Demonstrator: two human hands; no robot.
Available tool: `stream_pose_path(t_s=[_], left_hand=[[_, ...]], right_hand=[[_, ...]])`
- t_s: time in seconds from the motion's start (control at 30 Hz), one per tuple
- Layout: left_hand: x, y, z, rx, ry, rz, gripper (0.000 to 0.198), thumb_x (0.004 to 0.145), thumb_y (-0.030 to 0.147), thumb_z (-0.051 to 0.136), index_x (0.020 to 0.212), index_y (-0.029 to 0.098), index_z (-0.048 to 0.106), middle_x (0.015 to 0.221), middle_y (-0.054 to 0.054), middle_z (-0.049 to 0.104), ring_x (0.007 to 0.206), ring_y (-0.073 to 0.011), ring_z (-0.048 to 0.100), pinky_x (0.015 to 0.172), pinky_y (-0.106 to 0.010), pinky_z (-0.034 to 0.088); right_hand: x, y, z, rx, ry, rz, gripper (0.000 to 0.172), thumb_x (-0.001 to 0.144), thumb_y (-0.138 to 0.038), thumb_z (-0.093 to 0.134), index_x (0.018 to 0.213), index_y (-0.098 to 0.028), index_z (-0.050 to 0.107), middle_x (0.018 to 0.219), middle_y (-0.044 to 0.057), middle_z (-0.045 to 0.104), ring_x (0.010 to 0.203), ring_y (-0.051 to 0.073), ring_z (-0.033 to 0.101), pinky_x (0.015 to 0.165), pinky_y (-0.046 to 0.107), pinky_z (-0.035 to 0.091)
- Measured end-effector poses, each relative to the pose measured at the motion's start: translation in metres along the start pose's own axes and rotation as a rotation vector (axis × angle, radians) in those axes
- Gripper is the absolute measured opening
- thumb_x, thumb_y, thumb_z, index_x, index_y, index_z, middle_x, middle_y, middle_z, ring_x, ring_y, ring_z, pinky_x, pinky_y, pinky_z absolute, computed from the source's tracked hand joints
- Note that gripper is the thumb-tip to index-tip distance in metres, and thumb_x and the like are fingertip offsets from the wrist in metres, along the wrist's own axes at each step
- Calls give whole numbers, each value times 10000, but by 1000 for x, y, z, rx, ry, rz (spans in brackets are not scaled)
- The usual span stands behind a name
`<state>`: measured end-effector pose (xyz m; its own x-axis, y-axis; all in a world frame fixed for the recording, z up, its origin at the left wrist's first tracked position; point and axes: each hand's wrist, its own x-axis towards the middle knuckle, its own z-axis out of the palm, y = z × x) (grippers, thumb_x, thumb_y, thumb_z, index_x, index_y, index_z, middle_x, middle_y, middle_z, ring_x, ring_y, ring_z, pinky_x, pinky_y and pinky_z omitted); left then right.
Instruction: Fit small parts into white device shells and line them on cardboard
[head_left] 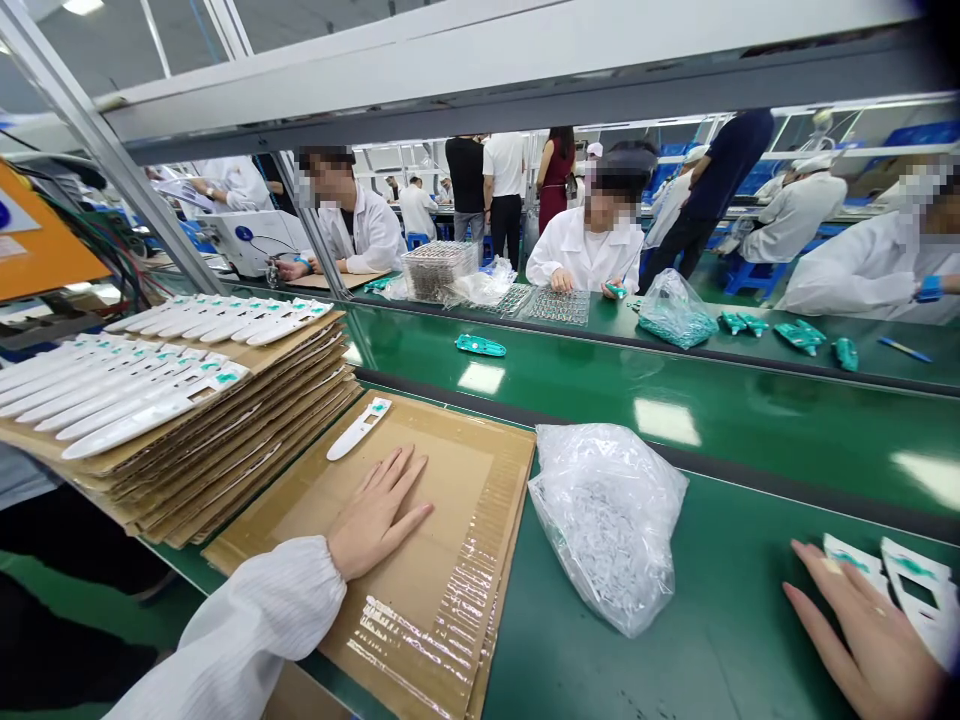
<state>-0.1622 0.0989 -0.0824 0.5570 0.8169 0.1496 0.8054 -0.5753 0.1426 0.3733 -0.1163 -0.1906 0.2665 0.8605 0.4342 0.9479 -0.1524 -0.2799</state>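
My left hand (379,515) lies flat on a brown cardboard sheet (442,500), fingers apart and holding nothing, with a white sleeve (247,630) at the wrist. Just beyond the fingertips, a white elongated plastic casing (358,428) rests on the same sheet. My right hand (862,635) sits at the lower right on the green bench surface (720,620), its fingers spread and holding nothing. Its fingertips are next to several white plastic casing parts with teal marks (919,595), which the frame edge partly cuts off.
A clear plastic bag of small grey parts (607,525) lies between my hands. At left stands a stack of cardboard trays with rows of white casings (172,400). A green conveyor belt (675,400) runs beyond, carrying a teal part (480,346). Co-workers in white coats sit across it.
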Motion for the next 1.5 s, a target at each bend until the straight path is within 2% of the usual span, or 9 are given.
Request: stream_pose_path(t_s=[0.2, 0.33, 0.43, 0.53, 0.73, 0.97, 1.07, 1.27, 1.5], left_hand=[[41, 97, -27, -109, 86, 355, 278, 1064, 266, 418, 1198, 177, 644, 1197, -108, 696, 1139, -232, 634, 1013, -408, 503], [88, 178, -8, -80, -44, 558, 156, 1004, 243, 574, 943, 180, 703, 991, -57, 717, 961, -216, 667, 882, -358, 515], [111, 203, 8, -40, -95, 585, 94, 936, 199, 670, 877, 132, 698, 951, -94, 707, 919, -258, 674, 836, -387, 508], [116, 202, 11, -46, -119, 577, 42, 929, 190, 679, 915, 152, 693, 935, -67, 702, 901, -244, 678, 797, -354, 502], [104, 195, 6, -167, -121, 539, 76, 950, 158, 599, 952, 175, 673, 1000, -59, 695, 913, -225, 678, 801, -337, 502], [96, 191, 1, -440, -46, 477, 143, 920, 67, 590, 966, 174, 674, 923, -34, 747, 843, -189, 704, 768, -282, 532], [75, 191, -19, -586, 21, 474, 156, 981, 107, 557, 1012, 176, 694, 1013, -57, 760, 943, -178, 716, 844, -270, 554], [22, 204, -53, -943, 271, 287, 275, 953, 85, 625, 1173, 243, 671, 944, 21, 763, 828, -110, 720, 811, -198, 569], [3, 210, -54, -836, 435, 272, 514, 955, 76, 624, 1409, 272, 483, 955, 61, 764, 885, -85, 729, 915, -160, 548]], right_hand=[[-18, -52, -4, -12, -125, -118, 548, 1056, -386, 332, 1589, -260, 305, 1546, 108, 490, 1478, 360, 376, 1136, 643, 417], [-17, -89, -16, 60, -113, -139, 545, 1054, -424, 364, 1589, -360, 285, 1577, 44, 461, 1428, 327, 466, 1078, 599, 502], [-11, -98, -23, 93, -69, 2, 592, 1043, -496, 359, 1603, -334, 257, 1578, 57, 461, 1412, 327, 487, 1026, 557, 555], [-8, -99, -24, 93, -82, 86, 604, 1034, -527, 357, 1594, -311, 285, 1526, 75, 529, 1349, 335, 557, 920, 491, 625], [-7, -112, -28, 139, -58, -74, 573, 1054, -407, 381, 1604, -319, 248, 1516, 56, 545, 1320, 267, 588, 898, 330, 624], [-10, -123, -32, 284, -98, -31, 534, 1027, -475, 467, 1513, -254, 470, 1030, 71, 800, 817, 200, 785, 625, 231, 628], [-13, -127, -35, 438, -170, 107, 463, 960, -527, 576, 1329, -265, 675, 1037, 61, 800, 842, 222, 779, 627, 235, 630], [-9, -195, -63, 1033, -300, 509, 415, 910, -503, 684, 1223, -230, 693, 1194, 51, 759, 1083, 248, 720, 894, 235, 585], [7, -258, -79, 1248, -328, 391, 366, 957, -435, 643, 1271, -247, 655, 986, 48, 734, 986, 238, 687, 793, 268, 582]])
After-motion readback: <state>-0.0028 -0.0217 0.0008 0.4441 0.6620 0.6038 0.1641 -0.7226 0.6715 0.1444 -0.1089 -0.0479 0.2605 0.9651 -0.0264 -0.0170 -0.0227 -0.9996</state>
